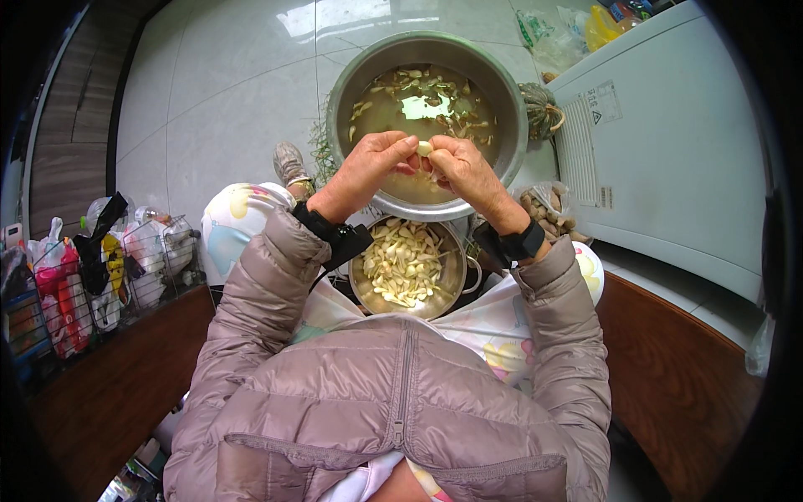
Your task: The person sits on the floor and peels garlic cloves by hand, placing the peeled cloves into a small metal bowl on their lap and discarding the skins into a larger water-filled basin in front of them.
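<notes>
Both my hands meet over a large metal basin (pixel 342 69) of cloudy water. A small pale bulb (pixel 425 149), which looks like garlic or a wild onion, is pinched between my left hand (pixel 384 154) and my right hand (pixel 463 164). Thin strands hang under it between my fingers. More bulbs (pixel 411 74) with brownish skins float in the basin. Nearer to me, between my knees, a steel pot (pixel 453 276) with a side handle holds a heap of pale, cleaned-looking bulbs (pixel 404 260).
Right of the basin lie a green ribbed pumpkin (pixel 539 112) and a clear bag of brown tubers (pixel 544 204). A white appliance (pixel 665 144) stands beyond them. Green sprigs (pixel 321 150) lie left of the basin. At far left, a wire rack (pixel 81 295) holds plastic bags and bottles.
</notes>
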Motion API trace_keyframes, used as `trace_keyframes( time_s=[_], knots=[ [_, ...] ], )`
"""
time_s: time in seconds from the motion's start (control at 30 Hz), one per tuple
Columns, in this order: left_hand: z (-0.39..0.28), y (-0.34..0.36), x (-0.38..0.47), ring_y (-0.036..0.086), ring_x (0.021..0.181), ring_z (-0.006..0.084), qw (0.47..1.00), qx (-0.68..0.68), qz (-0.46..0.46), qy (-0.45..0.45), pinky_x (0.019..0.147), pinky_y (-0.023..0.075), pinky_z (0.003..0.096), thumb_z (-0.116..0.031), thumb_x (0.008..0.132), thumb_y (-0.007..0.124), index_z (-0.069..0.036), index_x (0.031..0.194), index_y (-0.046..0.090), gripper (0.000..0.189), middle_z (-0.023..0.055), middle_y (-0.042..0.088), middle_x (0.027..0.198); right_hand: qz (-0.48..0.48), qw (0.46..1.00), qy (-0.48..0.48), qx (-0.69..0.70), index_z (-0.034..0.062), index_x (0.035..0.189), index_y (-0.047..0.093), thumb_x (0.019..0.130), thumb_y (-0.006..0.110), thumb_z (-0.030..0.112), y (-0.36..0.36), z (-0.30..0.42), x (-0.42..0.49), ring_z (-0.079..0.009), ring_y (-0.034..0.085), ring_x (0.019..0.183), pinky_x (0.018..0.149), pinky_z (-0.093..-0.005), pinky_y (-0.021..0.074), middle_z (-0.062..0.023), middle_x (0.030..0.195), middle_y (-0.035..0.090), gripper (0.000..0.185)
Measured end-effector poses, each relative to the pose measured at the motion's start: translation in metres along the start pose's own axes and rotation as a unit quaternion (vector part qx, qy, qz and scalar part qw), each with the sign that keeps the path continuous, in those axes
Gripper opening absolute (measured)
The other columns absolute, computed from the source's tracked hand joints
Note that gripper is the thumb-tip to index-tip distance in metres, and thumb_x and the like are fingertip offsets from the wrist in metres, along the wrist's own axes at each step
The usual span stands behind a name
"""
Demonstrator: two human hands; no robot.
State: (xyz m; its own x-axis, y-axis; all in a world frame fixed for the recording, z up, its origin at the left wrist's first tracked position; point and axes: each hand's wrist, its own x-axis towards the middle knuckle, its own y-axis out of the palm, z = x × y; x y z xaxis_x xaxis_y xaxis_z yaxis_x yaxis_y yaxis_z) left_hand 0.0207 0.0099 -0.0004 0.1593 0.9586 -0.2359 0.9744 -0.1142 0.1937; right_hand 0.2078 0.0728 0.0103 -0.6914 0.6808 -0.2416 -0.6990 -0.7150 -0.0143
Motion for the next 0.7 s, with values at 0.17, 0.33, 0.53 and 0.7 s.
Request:
trace_keyframes(
  time_s=[0.17, 0.33, 0.53, 0.7],
  knots=[
    [0.001, 0.005, -0.003, 0.062, 0.088, 0.0111, 0.995, -0.1, 0.008, -0.018, 0.085, 0.0505, 0.0293, -0.03, 0.103, 0.054, -0.004, 0.1, 0.066, 0.029, 0.0019, 0.066, 0.089, -0.035, 0.999, -0.028, -0.023, -0.0008, 0.075, 0.059, 0.087, 0.049, 0.017, 0.002, -0.002, 0.0, -0.0112, 0.05, 0.055, 0.052, -0.0298, 0.0412, -0.0043, 0.063, 0.052, 0.024],
    [-0.003, 0.004, -0.003, 0.064, 0.089, 0.0123, 0.975, -0.217, 0.023, -0.028, 0.085, 0.0517, 0.03, -0.025, 0.104, 0.052, -0.005, 0.101, 0.067, 0.025, 0.0033, 0.067, 0.091, -0.011, 0.994, 0.014, 0.107, 0.0037, 0.074, 0.057, 0.087, 0.048, 0.015, 0.005, 0.004, -0.002, -0.0072, 0.045, 0.053, 0.048, -0.0247, 0.0347, 0.0005, 0.063, 0.05, 0.019],
    [-0.008, -0.004, -0.005, 0.064, 0.088, 0.0115, 0.973, -0.223, 0.026, -0.046, 0.084, 0.0516, 0.0283, -0.025, 0.103, 0.054, -0.004, 0.099, 0.068, 0.025, 0.0035, 0.067, 0.088, -0.02, 0.986, 0.008, 0.165, 0.0085, 0.078, 0.056, 0.094, 0.049, 0.018, -0.009, 0.011, -0.002, -0.0033, 0.034, 0.048, 0.043, -0.0206, 0.0242, 0.0048, 0.062, 0.044, 0.02],
    [-0.007, 0.0, -0.004, 0.062, 0.086, 0.0106, 0.995, -0.083, 0.018, -0.054, 0.081, 0.0504, 0.0267, -0.032, 0.099, 0.061, -0.003, 0.099, 0.067, 0.029, 0.0025, 0.065, 0.087, -0.029, 0.994, 0.012, 0.101, 0.009, 0.084, 0.058, 0.098, 0.061, 0.028, -0.012, 0.012, -0.002, -0.002, 0.039, 0.051, 0.044, -0.0192, 0.0254, 0.0057, 0.064, 0.047, 0.024]
  ],
)
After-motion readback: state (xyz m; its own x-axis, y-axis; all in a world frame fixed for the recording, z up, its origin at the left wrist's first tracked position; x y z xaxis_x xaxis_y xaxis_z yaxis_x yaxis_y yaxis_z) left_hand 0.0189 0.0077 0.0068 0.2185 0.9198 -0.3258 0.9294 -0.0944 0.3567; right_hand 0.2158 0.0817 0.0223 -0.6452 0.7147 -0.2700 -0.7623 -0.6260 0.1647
